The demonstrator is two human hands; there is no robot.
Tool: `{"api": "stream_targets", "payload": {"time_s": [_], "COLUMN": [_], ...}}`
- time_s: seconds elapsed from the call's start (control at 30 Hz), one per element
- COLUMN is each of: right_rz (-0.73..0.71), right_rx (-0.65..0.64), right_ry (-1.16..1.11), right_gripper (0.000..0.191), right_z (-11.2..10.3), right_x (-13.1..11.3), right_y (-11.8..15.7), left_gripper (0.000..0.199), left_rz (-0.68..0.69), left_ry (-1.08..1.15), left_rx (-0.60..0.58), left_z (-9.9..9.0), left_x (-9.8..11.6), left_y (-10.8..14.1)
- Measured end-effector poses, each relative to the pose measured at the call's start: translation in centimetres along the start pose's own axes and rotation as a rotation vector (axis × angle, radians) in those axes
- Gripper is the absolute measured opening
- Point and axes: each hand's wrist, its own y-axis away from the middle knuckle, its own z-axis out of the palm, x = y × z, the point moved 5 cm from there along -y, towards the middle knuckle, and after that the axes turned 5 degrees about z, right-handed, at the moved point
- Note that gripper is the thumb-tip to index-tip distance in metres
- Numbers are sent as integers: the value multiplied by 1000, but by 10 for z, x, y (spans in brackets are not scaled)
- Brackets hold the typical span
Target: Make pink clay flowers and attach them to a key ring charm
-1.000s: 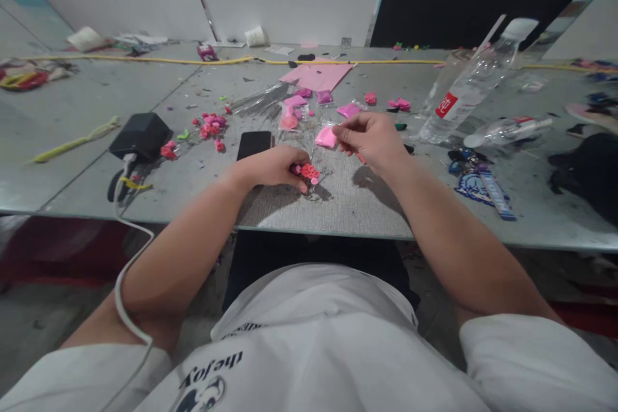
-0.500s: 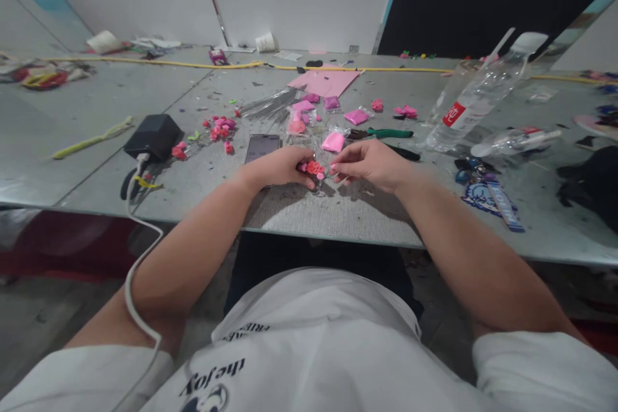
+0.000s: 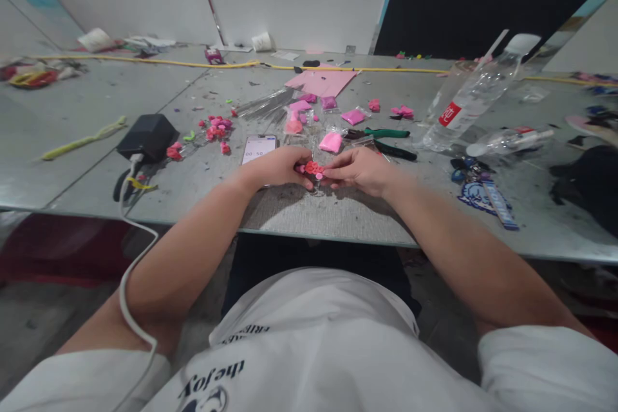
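On our table (image 3: 338, 215), the phone (image 3: 258, 147) lies partly beneath our left hand (image 3: 286, 165), the adapter (image 3: 147, 136) left of it, strands (image 3: 268, 104) behind it, pliers (image 3: 393, 133) behind our right hand (image 3: 363, 170), and an upright bottle (image 3: 474, 100) farther right.

Ref: phone (image 3: 259, 149), glossy glass-like screen. Tabletop (image 3: 328, 217) under it: smooth, dull sheen, gritty-looking in patches from where I'm standing. Left of phone: adapter block (image 3: 147, 136), matt hard plastic; its cable (image 3: 124, 286), smooth plastic. Right of phone: red-pink cluster (image 3: 314, 168), matt, clay-like; pink packet (image 3: 331, 141), shiny clear film; pliers (image 3: 390, 133), plastic-looking grips. Beyond phone: pink sheet (image 3: 324, 83), matt, paper or foam, can't tell which. Well right of phone: bottle (image 3: 476, 98), clear glossy plastic. Near side of phone: shirt (image 3: 338, 341), soft matt cloth.
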Motion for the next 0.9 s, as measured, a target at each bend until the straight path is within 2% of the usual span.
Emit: {"api": "stream_targets", "payload": {"time_s": [0.33,0.5,0.7,0.9], "right_rz": [-44,-1,-1,-16], "right_rx": [-10,-51,12,-13], "right_ry": [-31,12,20,-9], "right_gripper": [28,22,21,26], "right_z": [1,0,2,4], "right_x": [5,1,-1,5], "right_y": [-5,0,3,-3], "left_gripper": [51,54,52,53], "left_rz": [-11,-5,2,6], "left_ry": [24,0,-7,-2], "left_rx": [-13,-7,-12,-8], "left_z": [2,1,1,1], "left_x": [-4,-4,-6,-3], "left_y": [-2,-4,-5,-4]}}
